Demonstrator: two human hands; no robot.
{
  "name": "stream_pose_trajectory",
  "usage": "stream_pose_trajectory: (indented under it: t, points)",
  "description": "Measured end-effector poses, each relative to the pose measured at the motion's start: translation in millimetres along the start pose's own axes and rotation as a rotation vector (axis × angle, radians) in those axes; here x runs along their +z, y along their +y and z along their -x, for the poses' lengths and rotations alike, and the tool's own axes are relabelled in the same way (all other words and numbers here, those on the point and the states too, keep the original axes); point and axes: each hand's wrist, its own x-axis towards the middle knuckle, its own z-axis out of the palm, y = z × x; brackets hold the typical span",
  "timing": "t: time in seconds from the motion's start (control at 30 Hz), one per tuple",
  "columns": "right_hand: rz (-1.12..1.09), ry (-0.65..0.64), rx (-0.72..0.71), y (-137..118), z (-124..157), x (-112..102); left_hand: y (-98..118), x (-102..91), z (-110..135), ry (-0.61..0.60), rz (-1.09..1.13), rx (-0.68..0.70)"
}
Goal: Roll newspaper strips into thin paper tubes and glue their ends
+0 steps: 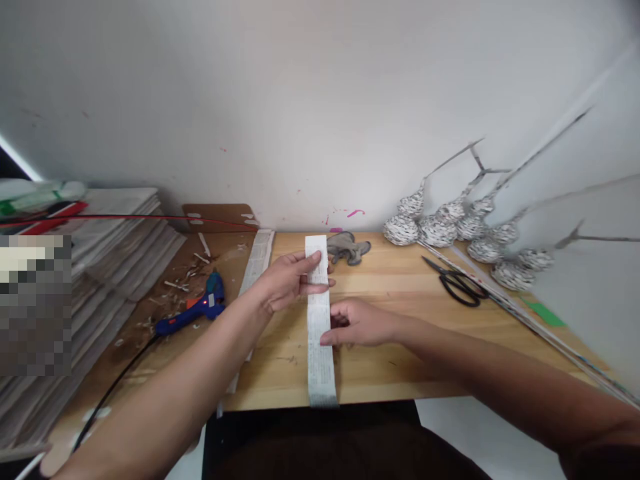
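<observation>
A long narrow strip of newspaper (pixel 320 360) lies lengthwise on the wooden board (pixel 400 373), from near the wall to the front edge. My left hand (pixel 287 280) pinches the strip's upper part between thumb and fingers. Lower down, my right hand (pixel 357 323) rests with fingers pressed on the strip's right edge about midway. A second folded newspaper strip (pixel 257 263) lies to the left of the first.
A blue glue gun (pixel 193 310) with a black cord lies left, among paper scraps. A tall stack of newspapers (pixel 110 267) fills the far left. Black scissors (pixel 457 283), rolled-paper ornaments (pixel 450 230) with long stems, a grey flower shape (pixel 347 248) and a green scrap (pixel 545 313) sit right.
</observation>
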Motion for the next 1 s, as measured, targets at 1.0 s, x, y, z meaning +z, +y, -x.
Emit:
stream_pose_trajectory:
  t: [1.0]
  points:
    - [-0.156,0.594,-0.119,17,-52,-25,-32,-20.6,-14,0.218,-0.107,-0.009]
